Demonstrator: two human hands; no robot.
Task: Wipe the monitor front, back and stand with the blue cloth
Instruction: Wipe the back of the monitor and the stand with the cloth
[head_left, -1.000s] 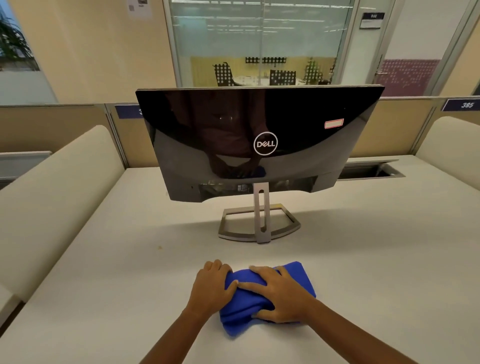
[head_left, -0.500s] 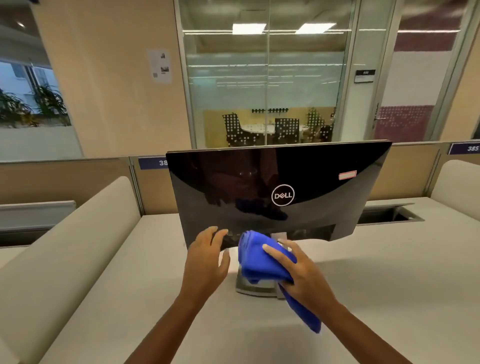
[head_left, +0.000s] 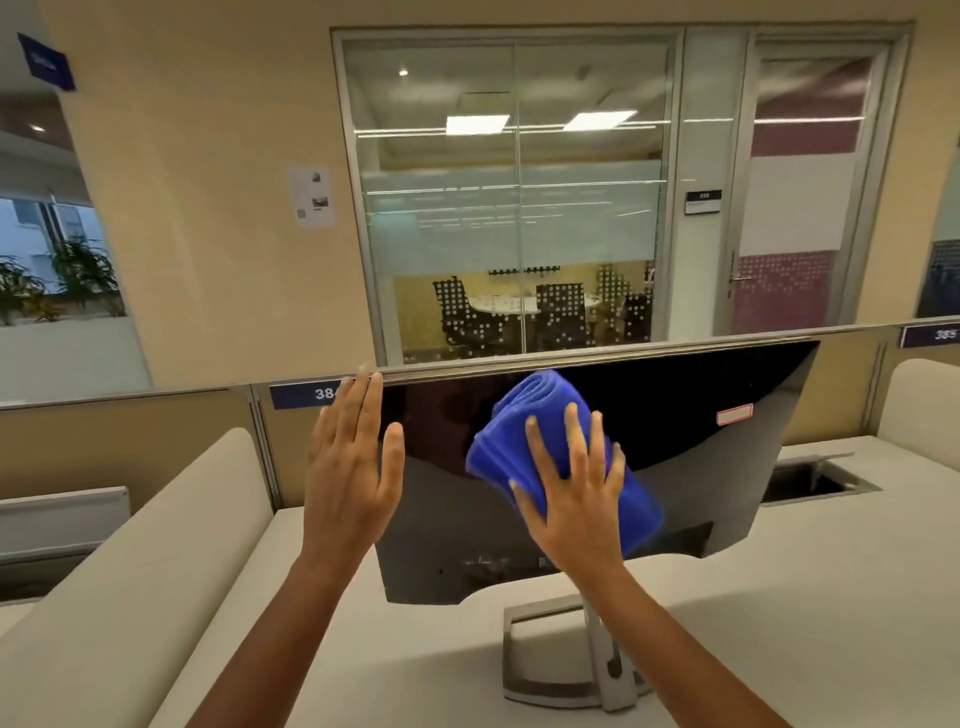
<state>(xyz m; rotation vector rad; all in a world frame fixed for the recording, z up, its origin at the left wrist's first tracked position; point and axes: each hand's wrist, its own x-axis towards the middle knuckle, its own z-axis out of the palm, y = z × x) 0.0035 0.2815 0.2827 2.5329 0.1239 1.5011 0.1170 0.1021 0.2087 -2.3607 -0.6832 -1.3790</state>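
Fingers (head_left: 576, 439) flat on blue cloth (head_left: 530, 402)

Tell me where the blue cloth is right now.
Head view: the blue cloth is pressed by the right hand against the middle back of the monitor, right of the left hand.

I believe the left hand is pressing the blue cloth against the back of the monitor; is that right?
Not quite: the head view shows the right hand pressing the blue cloth against the back of the monitor; the left hand is open and holds nothing.
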